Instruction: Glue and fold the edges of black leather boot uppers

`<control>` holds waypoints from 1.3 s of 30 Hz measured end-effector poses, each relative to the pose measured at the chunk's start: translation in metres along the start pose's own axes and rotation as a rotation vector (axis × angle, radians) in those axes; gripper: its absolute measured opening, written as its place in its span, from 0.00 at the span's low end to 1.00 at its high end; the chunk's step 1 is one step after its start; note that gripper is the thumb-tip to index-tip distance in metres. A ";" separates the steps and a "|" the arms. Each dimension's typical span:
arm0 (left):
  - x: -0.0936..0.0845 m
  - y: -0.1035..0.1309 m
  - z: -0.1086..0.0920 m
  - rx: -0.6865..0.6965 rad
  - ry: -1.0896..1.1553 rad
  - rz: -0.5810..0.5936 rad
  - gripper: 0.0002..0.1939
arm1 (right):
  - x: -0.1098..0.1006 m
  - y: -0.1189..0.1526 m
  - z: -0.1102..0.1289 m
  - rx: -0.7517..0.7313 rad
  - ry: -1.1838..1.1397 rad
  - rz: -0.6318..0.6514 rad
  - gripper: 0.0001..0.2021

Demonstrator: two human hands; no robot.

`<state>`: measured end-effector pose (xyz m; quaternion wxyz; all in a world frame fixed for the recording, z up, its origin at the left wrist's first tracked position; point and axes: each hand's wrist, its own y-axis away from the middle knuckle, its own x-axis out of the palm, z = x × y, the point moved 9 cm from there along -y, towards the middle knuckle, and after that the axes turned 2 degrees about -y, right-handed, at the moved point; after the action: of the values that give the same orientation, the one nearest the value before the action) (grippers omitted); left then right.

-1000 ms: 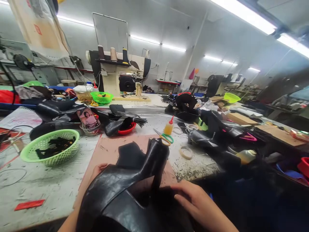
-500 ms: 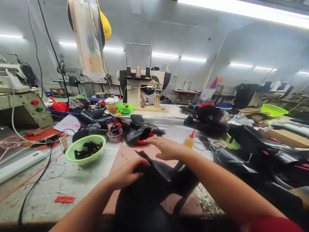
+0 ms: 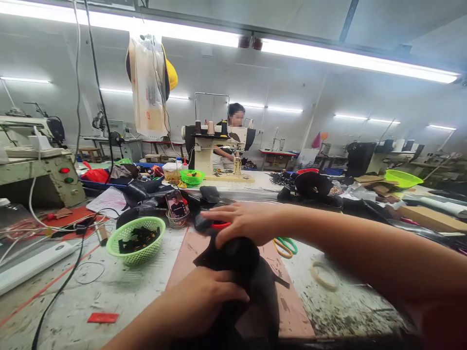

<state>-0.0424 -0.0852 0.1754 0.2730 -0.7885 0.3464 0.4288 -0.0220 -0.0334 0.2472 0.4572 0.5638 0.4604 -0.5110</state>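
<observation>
A dark, soft piece of black leather-like material (image 3: 237, 257) is bunched over the pink sheet in front of me. My left hand (image 3: 204, 296) is closed on its near side, thumb and fingers bent over it. My right hand (image 3: 244, 223) reaches across from the right and grips the far upper edge, with its thumb bent down and its fingers pointing left. Some of the fingertips are hidden in the dark folds. Just beyond the right fingers a red round thing (image 3: 220, 225) shows in part.
A green basket (image 3: 135, 240) with black pieces stands left, near a propped phone (image 3: 177, 204). Scissor handles (image 3: 285, 247) and a tape roll (image 3: 324, 276) lie right. A sewing machine (image 3: 219, 146) stands ahead, a person (image 3: 236, 114) behind it. A hanging bag (image 3: 148, 87) is above.
The view has tilted upward, and the person behind the machine now shows. My right hand has taken hold of the black material, which is more bunched. Scissor handles and the tape roll have come into sight.
</observation>
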 end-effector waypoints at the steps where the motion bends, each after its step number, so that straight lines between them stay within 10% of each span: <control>1: -0.001 0.002 0.001 0.008 0.010 -0.015 0.30 | -0.002 0.006 0.005 -0.007 0.034 0.028 0.18; 9: -0.010 0.017 0.034 -0.176 0.298 -0.430 0.27 | -0.010 0.068 0.061 0.434 0.251 -0.210 0.07; 21: 0.006 -0.006 0.032 -0.359 0.452 -0.576 0.09 | -0.005 0.093 0.076 0.756 0.447 -0.646 0.12; 28: 0.014 -0.016 0.039 -0.391 0.790 -0.565 0.30 | 0.011 0.107 0.038 0.810 -0.163 -0.601 0.05; 39: 0.000 -0.024 0.027 -0.374 0.288 -0.575 0.10 | 0.051 0.107 0.053 0.684 -0.672 -0.833 0.10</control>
<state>-0.0373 -0.0509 0.1658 0.1818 -0.9420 0.0613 0.2753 0.0783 -0.1000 0.1982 0.1335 0.2603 0.2831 -0.9134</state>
